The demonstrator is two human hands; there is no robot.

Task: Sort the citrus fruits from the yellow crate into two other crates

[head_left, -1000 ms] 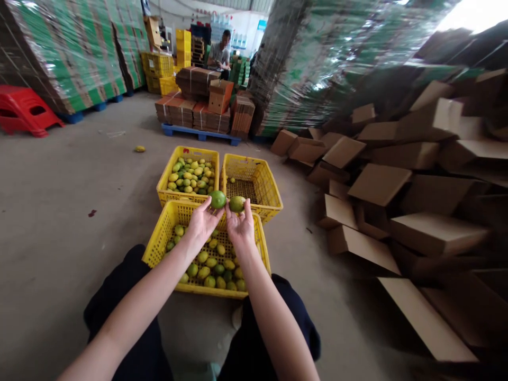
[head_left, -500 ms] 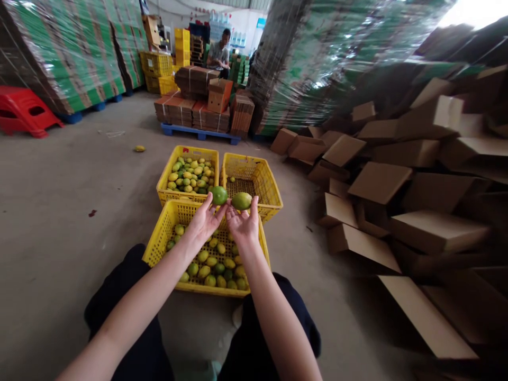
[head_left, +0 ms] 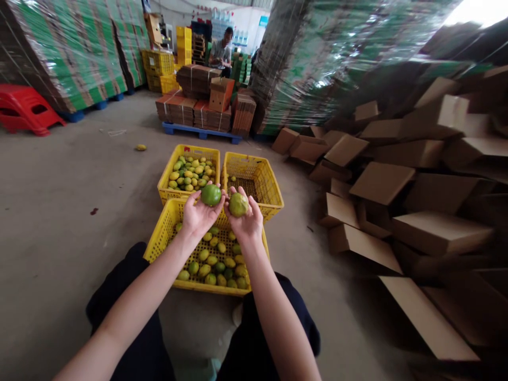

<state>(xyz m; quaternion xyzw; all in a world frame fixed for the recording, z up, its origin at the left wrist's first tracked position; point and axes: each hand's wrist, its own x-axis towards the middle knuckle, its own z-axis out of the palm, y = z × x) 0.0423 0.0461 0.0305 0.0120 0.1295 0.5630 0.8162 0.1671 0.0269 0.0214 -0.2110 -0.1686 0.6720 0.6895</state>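
Boxes (head_left: 383, 182) R, stool (head_left: 24, 105) L, crates (head_left: 161, 239) btwn

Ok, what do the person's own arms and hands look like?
The bare, ungloved left hand and bare, ungloved right hand join smooth, tapering bare forearms. No sleeve, watch, bracelet or plain marking shows on either forearm; parts of both hands are hidden, so rings cannot be ruled out.

Yellow crates (head_left: 162, 233) on grey floor (head_left: 79, 196)
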